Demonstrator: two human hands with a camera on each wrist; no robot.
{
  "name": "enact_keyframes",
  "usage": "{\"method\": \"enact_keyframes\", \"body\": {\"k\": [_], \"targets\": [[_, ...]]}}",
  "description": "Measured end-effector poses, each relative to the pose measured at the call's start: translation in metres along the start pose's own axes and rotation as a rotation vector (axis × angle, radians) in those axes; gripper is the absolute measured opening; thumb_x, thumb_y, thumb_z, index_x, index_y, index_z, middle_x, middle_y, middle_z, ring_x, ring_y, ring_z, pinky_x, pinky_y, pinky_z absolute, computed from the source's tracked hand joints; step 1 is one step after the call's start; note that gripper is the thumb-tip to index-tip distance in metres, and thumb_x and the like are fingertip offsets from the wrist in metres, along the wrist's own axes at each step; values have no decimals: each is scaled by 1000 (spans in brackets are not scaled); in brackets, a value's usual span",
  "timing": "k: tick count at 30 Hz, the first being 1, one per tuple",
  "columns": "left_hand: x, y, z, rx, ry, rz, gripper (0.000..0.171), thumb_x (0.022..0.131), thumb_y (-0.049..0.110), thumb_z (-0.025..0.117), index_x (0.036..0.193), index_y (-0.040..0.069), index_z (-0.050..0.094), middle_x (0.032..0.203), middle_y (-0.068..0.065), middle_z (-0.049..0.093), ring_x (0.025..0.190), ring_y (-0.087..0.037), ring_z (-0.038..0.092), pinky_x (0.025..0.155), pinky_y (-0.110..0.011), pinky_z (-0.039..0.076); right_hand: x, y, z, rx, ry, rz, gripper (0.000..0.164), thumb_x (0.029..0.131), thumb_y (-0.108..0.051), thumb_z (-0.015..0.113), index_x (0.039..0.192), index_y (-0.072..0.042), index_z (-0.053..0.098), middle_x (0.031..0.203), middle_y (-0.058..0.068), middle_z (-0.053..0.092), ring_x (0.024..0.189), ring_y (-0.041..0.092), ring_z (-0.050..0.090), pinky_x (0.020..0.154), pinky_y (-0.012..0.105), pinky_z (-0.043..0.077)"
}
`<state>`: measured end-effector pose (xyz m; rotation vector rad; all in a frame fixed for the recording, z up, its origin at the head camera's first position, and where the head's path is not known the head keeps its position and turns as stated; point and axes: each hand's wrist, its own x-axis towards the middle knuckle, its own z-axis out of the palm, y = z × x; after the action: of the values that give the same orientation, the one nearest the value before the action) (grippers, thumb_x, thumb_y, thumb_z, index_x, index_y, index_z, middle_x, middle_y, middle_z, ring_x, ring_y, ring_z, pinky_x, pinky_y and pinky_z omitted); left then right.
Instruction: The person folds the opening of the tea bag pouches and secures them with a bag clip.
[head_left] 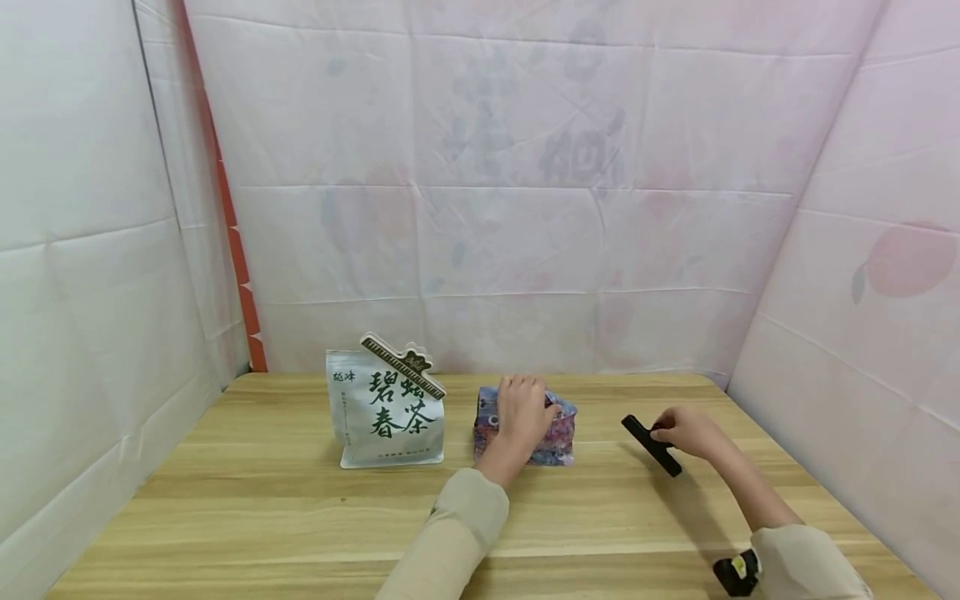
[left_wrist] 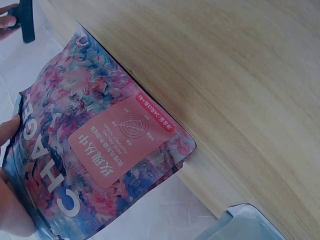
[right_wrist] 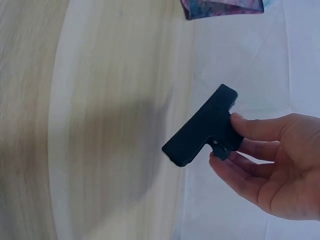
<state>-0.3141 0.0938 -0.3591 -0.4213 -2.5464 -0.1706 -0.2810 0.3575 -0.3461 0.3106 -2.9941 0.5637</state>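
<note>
My left hand (head_left: 522, 410) holds the top of a colourful pink-and-blue tea pouch (left_wrist: 95, 135), which stands on the table. In the left wrist view, its fingers (left_wrist: 11, 210) lie along the pouch's upper edge and are partly cut off by the frame. A black bag clip (right_wrist: 202, 127) is pinched by its handle between the thumb and fingers of my right hand (right_wrist: 280, 162). This clip is held above the table, to the right of the pouch, and touches nothing but the hand.
A pale tea bag (head_left: 390, 429) stands left of the pouch with a decorated clip (head_left: 405, 365) slanted across its top corner. The wooden table (head_left: 262, 500) is bordered by white cloth walls (head_left: 517, 250). A black object (head_left: 737, 573) sits at the right sleeve.
</note>
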Motion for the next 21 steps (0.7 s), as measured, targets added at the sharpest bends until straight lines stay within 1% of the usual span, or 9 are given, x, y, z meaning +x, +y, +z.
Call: {"method": "enact_keyframes", "body": {"k": [2,7,14,18,21], "targets": [[0,0,0,2,2,2,36,79,55,63,97,24,66,90,11,61,87,-9,54,75,-26,36,1,-4,0,24,19,5,22,82,-9,64,91,11,62,82,14,63,78,34,60,69,48,46],[0,0,0,-3,-5,3,36,79,55,63,97,24,65,89,10,60,87,-9,54,76,-27,36,2,-14,2,75,90,-5,23,84,-11,63,94,10,62,82,11,63,78,32,59,68,47,45],[-1,0,-1,-11,0,7,36,79,55,62,98,23,66,91,10,61,88,-9,54,76,-26,36,7,-28,5,151,178,-15,32,89,-16,60,105,11,59,93,21,63,88,39,58,72,48,46],[-1,0,-1,-14,1,2,37,79,54,63,98,23,66,92,10,62,89,-10,54,76,-27,36,10,-34,7,171,236,-25,34,90,-17,60,109,10,58,96,22,63,90,38,58,73,48,46],[-1,0,-2,-12,-1,2,37,79,55,63,98,23,66,92,10,62,89,-10,54,76,-27,36,12,-37,7,192,265,-24,34,90,-18,60,110,10,58,96,22,62,91,38,58,72,47,46]]}}
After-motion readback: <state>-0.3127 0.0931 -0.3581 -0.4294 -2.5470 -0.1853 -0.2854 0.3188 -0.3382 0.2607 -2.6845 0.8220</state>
